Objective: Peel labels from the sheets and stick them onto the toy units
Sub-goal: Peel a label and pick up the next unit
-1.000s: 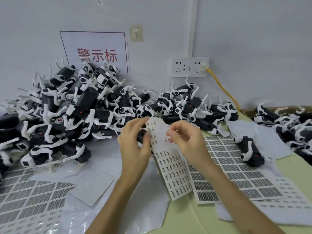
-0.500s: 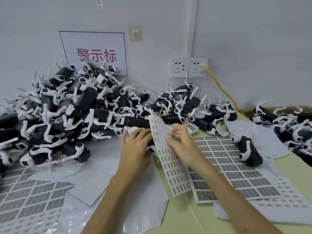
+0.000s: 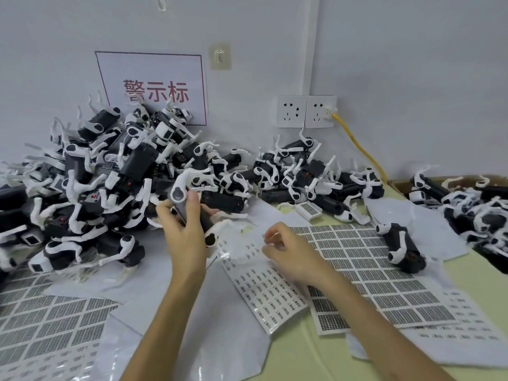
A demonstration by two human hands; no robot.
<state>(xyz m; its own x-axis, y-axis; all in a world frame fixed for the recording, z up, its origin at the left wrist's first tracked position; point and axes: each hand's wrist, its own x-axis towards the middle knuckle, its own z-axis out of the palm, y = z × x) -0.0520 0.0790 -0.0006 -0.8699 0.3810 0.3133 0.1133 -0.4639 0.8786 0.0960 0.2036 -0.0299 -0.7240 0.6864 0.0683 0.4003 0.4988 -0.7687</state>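
Pale grey wall (image 3: pixel 412 50) with red-lettered sign (image 3: pixel 154 86), twin sockets (image 3: pixel 306 111), yellow cable (image 3: pixel 360 149), above pale-green tabletop (image 3: pixel 302 358).

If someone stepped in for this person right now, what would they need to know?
Left hand grips one toy unit, held up before the pile.
Right hand pinches over the small-label sheet; a peeled label there is too small to confirm.
Bigger label sheet lies beside it.
To do: label the held unit, then the pile; which units are done is unclear.
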